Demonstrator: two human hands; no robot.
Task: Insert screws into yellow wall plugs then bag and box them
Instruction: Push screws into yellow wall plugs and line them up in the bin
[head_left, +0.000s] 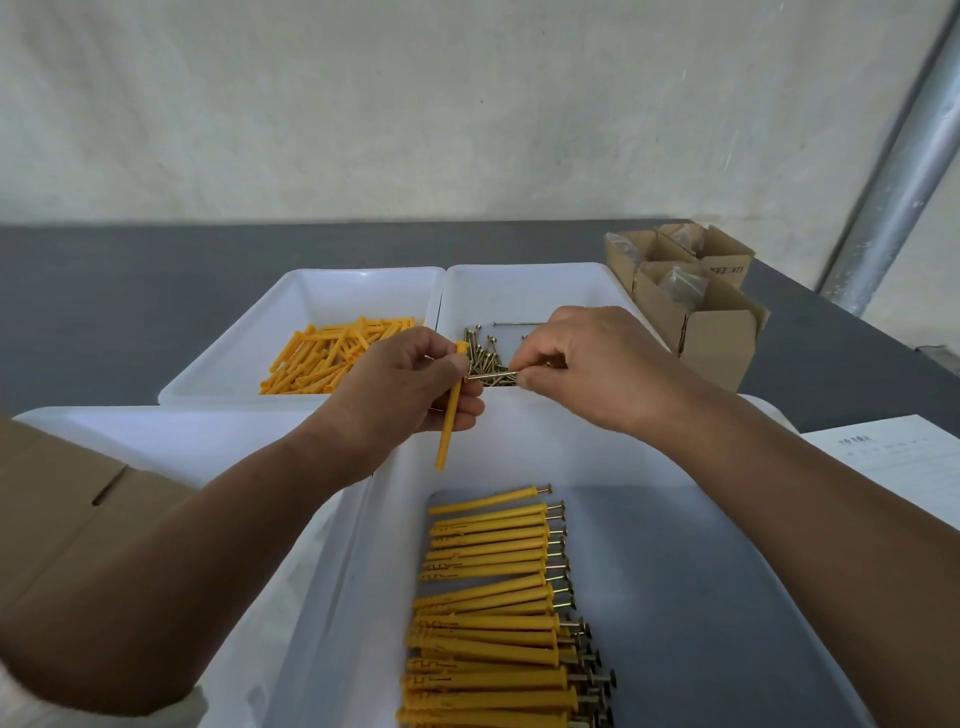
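My left hand (410, 384) grips one yellow wall plug (450, 415) almost upright, its open end up beside my thumb. My right hand (587, 364) pinches a brass screw (491, 375) lying level, its tip pointing left toward the plug's top. Both hands hover over the near rim of the white bin of loose screws (524, 291). To its left, a white bin (311, 296) holds several loose yellow plugs (332, 353). The near white bin (519, 457) holds several plugs with screws inserted (493, 597), laid in a row.
Open cardboard boxes (691, 291) holding clear bags stand at the back right on the grey table (130, 291). A flat cardboard box (57, 499) lies in another white bin at the near left. A printed sheet (893, 467) lies at the right. A metal pole (904, 176) rises behind.
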